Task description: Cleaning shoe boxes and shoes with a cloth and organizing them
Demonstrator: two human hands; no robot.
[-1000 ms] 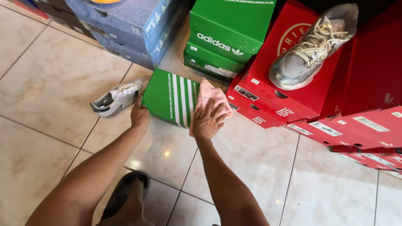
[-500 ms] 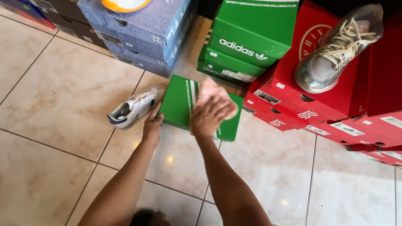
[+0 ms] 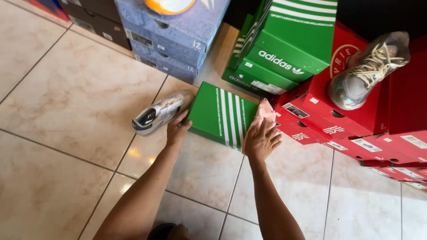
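Both bare forearms rise from the bottom edge of the view and converge slightly toward twelve o'clock. The left arm enters near seven o'clock and runs up toward one o'clock, its wrist straight. The left hand (image 3: 177,131) is seen from the back, its fingers curled forward and its thumb spread toward two o'clock. The right arm enters near five o'clock and angles up toward eleven o'clock. The right hand (image 3: 261,135) lies palm down, fingers held together and stretched toward twelve o'clock, the knuckles slightly bent.

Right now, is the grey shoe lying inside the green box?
No, the grey shoe lies on the tiled floor beside the closed green box.
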